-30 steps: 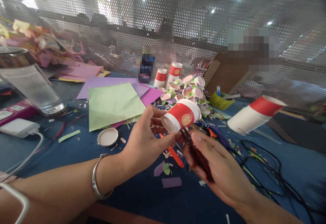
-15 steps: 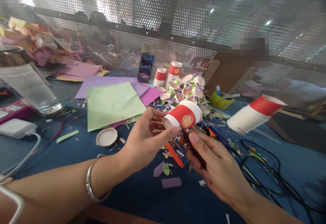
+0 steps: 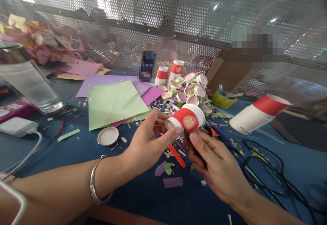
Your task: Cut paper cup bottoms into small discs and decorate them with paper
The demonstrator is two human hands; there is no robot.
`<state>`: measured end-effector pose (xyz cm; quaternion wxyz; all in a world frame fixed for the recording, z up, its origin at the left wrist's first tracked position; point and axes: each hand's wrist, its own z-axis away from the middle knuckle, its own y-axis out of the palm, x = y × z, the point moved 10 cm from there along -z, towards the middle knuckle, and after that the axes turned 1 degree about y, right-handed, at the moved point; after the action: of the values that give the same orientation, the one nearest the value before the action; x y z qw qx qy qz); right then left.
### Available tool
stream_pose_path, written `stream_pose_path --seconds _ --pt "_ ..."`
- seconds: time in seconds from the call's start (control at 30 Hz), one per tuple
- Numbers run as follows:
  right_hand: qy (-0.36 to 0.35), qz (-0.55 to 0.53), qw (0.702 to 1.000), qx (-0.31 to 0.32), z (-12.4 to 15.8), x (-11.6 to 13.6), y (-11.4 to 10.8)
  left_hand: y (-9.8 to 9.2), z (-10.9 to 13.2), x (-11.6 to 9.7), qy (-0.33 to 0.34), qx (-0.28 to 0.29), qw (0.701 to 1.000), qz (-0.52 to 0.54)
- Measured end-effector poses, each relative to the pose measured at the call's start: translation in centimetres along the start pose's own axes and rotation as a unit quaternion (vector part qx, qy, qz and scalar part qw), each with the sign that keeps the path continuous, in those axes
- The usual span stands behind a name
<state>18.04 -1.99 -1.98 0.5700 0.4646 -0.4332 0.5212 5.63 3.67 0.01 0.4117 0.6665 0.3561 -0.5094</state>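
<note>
"Left grip (image 3: 148, 143) first: what has it got?"

"It's clamped around a red-and-white paper cup (image 3: 185, 118), fingers behind, thumb at the narrower end. The cup is in the air over the tabletop (image 3: 138, 194), tipped on its side, probably so its wall can be reached from below."

"And the right grip (image 3: 217, 160)?"

"Closed on a dark tool (image 3: 187, 137), likely scissors, its tip up against the cup's underside beside the left thumb. The fingers hide most of it, so I can't tell whether its blades are apart. That thumb seems placed to steady the cup."

"What lies under them?"

"An orange stick (image 3: 177, 156), with a purple scrap (image 3: 173, 183) between it and the near edge."

"Farther out?"

"Toward the left edge, a shallow white disc (image 3: 108, 136) and a green sheet (image 3: 116, 100), which lies over a purple sheet (image 3: 102, 81). Toward the far edge, pale round pieces (image 3: 200, 91) are heaped with cut paper. Toward the right edge, a cup stack (image 3: 249, 117), nested perhaps to save room, and a black cable (image 3: 281, 180) in loose loops."
</note>
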Motion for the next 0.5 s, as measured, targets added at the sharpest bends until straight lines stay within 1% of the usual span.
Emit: stream_pose_path --seconds 0.27,0.5 --pt "-0.04 -0.001 0.999 -0.004 0.3 0.3 -0.3 0.7 0.5 -1.0 0.078 0.023 0.995 -0.056" --pt "-0.038 -0.004 0.999 -0.003 0.5 0.2 -0.3 1.1 0.8 -1.9 0.135 0.04 0.983 -0.118"
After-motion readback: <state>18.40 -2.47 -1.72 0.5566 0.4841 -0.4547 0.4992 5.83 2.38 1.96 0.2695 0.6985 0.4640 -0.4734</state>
